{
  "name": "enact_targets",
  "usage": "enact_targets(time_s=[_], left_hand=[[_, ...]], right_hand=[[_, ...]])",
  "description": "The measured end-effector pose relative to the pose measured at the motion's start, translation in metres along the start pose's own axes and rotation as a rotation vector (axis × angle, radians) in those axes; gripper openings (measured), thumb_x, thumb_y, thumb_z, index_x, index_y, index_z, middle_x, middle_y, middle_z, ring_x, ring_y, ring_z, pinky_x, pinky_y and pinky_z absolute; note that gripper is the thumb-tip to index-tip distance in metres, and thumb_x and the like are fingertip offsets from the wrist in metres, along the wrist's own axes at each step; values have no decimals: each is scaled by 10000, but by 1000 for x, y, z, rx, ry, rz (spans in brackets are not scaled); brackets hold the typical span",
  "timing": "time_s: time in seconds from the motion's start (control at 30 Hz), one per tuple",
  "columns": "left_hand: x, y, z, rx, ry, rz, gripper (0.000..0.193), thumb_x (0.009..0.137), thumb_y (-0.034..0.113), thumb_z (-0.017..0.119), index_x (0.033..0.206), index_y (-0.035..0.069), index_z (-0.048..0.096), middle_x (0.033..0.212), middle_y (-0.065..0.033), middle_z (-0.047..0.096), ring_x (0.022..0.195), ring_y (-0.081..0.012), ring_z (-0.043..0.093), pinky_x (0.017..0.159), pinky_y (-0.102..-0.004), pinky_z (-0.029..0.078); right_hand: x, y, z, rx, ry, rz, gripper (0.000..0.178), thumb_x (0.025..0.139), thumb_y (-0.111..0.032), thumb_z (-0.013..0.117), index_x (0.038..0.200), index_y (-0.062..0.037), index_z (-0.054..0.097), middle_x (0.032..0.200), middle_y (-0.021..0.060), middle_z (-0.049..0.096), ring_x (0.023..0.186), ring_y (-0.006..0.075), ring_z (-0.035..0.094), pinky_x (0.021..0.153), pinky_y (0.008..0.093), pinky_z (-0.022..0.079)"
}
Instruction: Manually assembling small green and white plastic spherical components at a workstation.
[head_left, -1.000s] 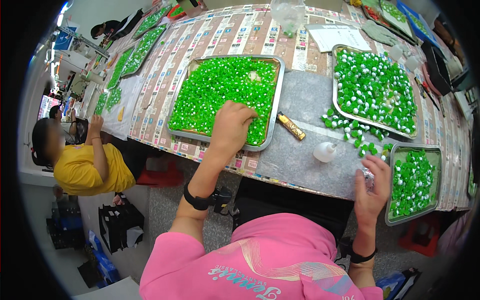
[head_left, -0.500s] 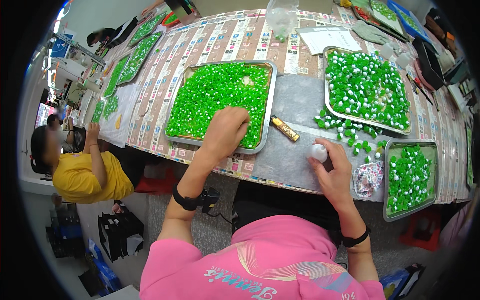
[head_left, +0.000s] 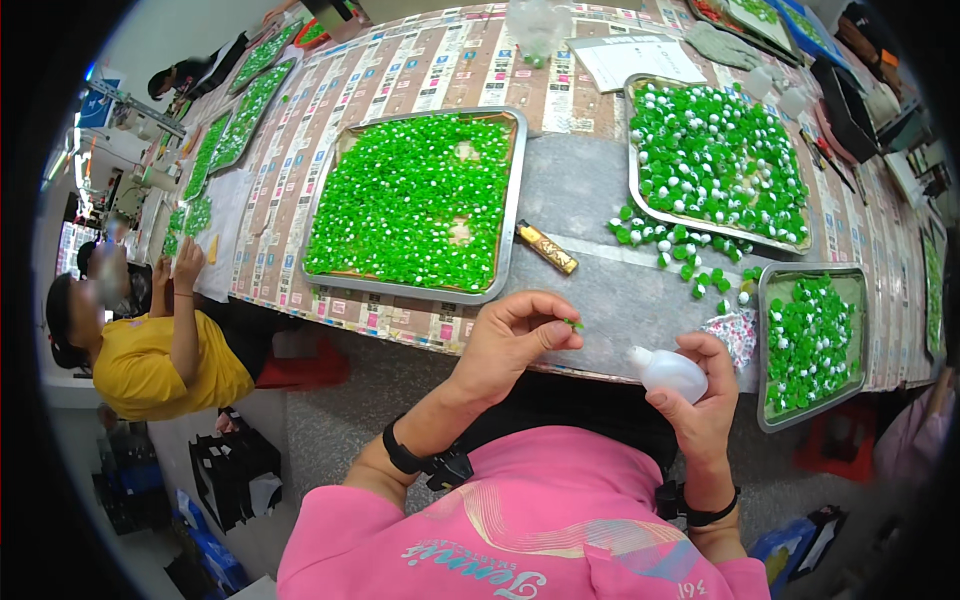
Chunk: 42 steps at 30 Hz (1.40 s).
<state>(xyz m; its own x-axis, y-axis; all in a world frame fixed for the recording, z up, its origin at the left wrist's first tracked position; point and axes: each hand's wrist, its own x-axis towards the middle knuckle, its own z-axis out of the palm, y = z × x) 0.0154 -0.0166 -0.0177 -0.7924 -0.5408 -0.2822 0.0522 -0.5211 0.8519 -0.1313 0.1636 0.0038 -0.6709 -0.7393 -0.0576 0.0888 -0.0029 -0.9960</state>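
Observation:
My left hand (head_left: 522, 338) pinches a small green plastic piece (head_left: 574, 325) between thumb and fingertips, just above the table's near edge. In my right hand (head_left: 703, 400) is a translucent white squeeze bottle (head_left: 672, 374), tilted with its nozzle toward the left hand. A metal tray (head_left: 518, 150) packed with small green pieces with white dots lies beyond my left hand. Between that tray and the bottle rests a gold and black lighter-shaped object (head_left: 547, 248). Green pieces with white balls fill a second tray (head_left: 632, 150) at the far right, and some lie loose (head_left: 690, 255) in front of it.
At the right edge stands a smaller tray (head_left: 765, 350) of green and white pieces, beside a crumpled patterned cloth (head_left: 733, 338). Grey sheeting (head_left: 570, 190) covers the table's middle. Farther back are papers (head_left: 640, 62) and a clear bag (head_left: 538, 30). A person in yellow (head_left: 175, 365) sits at left.
My left hand has come from over the large tray to the table's near edge, now with a green piece. My right hand has moved nearer me and tipped the bottle leftward.

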Motion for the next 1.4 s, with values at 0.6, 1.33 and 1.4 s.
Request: enact_targets(time_s=[0.6, 1.33, 1.4], left_hand=[[1, -16, 8, 70, -22, -26, 151, 846, -10, 620, 995, -31, 607, 950, -98, 636, 872, -174, 648, 798, -280, 540], [0, -16, 7, 82, -25, -35, 137, 851, -3, 616, 986, -27, 609, 922, -96, 642, 843, -167, 648, 780, -283, 543], [0, -17, 7, 77, -29, -30, 137, 852, -3, 615, 987, -27, 608, 917, -98, 643, 840, -169, 649, 778, -285, 544]], right_hand=[[1, 13, -10, -147, 123, -139, 420, 676, -250, 832, 929, -20, 589, 869, 26, 531, 760, 112, 520, 670, 240, 423], [-2, 15, -9, -136, 117, -136, 392, 686, -233, 822, 922, -15, 596, 860, 38, 542, 759, 118, 510, 671, 242, 413], [-2, 16, -10, -148, 117, -151, 397, 684, -237, 823, 920, -15, 595, 859, 38, 541, 758, 119, 507, 670, 243, 411]])
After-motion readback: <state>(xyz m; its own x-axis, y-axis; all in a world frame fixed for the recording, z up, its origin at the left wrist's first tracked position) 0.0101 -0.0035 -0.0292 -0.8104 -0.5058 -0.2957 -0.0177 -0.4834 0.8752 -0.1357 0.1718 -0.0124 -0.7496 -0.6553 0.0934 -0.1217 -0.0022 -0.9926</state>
